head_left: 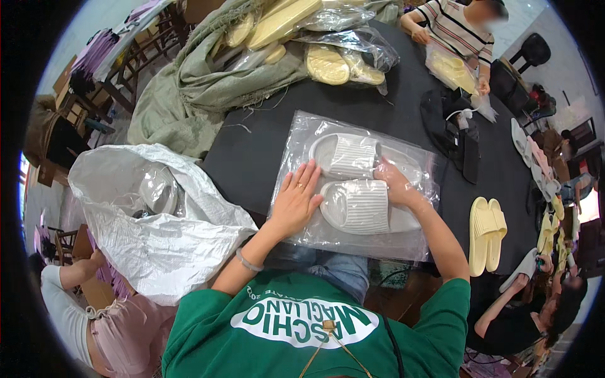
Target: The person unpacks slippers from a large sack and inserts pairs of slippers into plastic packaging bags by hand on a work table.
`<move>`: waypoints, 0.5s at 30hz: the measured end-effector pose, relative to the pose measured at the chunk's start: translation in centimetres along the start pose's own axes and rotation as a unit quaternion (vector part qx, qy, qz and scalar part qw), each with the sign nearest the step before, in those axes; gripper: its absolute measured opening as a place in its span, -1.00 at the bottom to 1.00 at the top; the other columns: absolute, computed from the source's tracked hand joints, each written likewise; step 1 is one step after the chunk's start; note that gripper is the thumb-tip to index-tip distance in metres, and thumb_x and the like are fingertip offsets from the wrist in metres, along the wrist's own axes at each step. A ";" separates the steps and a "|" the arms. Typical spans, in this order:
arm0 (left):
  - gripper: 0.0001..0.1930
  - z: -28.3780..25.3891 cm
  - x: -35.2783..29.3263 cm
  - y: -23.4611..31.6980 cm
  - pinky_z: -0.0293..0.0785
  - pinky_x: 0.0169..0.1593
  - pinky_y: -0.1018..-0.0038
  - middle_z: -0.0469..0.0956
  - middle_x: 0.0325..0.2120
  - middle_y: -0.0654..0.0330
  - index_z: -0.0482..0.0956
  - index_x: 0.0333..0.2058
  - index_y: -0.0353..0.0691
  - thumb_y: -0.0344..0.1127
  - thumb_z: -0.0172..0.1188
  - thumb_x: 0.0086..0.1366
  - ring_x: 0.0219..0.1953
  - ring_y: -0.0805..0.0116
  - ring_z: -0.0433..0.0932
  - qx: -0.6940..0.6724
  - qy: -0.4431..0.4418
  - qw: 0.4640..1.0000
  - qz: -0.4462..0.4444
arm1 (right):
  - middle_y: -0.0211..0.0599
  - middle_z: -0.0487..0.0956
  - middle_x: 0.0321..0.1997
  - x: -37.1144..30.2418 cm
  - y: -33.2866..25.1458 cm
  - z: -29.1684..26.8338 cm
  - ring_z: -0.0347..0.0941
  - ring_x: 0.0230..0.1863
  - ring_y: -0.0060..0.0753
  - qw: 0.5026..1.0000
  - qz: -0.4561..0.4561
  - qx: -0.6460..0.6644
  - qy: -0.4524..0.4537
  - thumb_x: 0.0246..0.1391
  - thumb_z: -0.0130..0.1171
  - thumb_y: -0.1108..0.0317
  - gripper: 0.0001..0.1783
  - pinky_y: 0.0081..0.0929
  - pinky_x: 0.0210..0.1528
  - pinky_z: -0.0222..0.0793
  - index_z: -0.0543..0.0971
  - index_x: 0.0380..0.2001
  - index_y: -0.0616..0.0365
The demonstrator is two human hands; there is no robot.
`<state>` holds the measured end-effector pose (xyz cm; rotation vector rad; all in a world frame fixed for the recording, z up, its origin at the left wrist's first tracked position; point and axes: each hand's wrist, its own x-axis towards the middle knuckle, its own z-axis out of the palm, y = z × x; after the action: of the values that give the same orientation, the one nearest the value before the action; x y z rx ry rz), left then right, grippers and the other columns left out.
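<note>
A pair of light grey ribbed slides, the far slide (355,155) and the near slide (356,206), lies side by side in a clear plastic bag (293,135) on the dark table. My left hand (296,200) rests flat on the bag by the left ends of the slides, fingers stretched and thumb apart. At the straps' right edges, my right hand (396,183) reaches in with bent fingers closed at the far slide's strap. The fingertips are partly hidden there.
A white woven sack (157,246) with bagged slides stands at left. Behind it, a green sack (183,107) holds bagged yellow slides (328,65). Yellow slides (487,236) lie on the right; a black device (457,132) stands beyond the bag. Across the table, a person (450,31) handles bagged yellow slides.
</note>
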<state>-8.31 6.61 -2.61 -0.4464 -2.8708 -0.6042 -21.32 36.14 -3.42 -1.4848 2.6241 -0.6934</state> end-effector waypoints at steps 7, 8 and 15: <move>-0.30 0.2 -0.1 0.1 -0.13 0.35 0.19 0.04 0.32 0.06 0.08 0.29 -0.19 0.12 -0.11 0.32 0.36 0.12 -0.02 0.033 0.000 0.999 -0.001 | -0.17 0.54 -0.09 -5.1 -3.3 -7.4 0.36 0.13 -0.12 0.983 0.128 -0.129 0.004 -0.14 0.19 0.22 -0.63 0.07 0.33 -0.05 0.55 -0.23 0.16; -0.29 0.2 -0.1 0.1 -0.13 0.35 0.19 0.03 0.32 0.05 0.10 0.29 -0.19 0.14 -0.09 0.31 0.36 0.12 -0.02 0.036 -0.001 0.999 -0.003 | -0.19 0.56 -0.09 -6.0 -3.9 -9.1 0.36 0.14 -0.14 0.973 0.160 -0.160 -0.033 -0.14 0.19 0.22 -0.64 0.08 0.32 -0.06 0.56 -0.24 0.16; -0.14 -0.2 0.1 0.4 -0.10 0.33 0.11 0.01 0.32 0.02 0.12 0.29 -0.12 0.28 0.06 0.14 0.37 0.09 -0.05 0.034 -0.016 0.999 -0.005 | -0.06 0.58 -0.17 -13.1 -8.1 -18.3 0.42 0.04 -0.06 0.901 0.244 -0.351 0.068 -0.18 0.20 0.34 -0.70 -0.01 0.24 0.09 0.57 -0.32 0.26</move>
<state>-8.29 6.90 -2.26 -0.4352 -2.9144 -0.5049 -12.42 49.87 13.97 -0.7600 3.3494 0.2397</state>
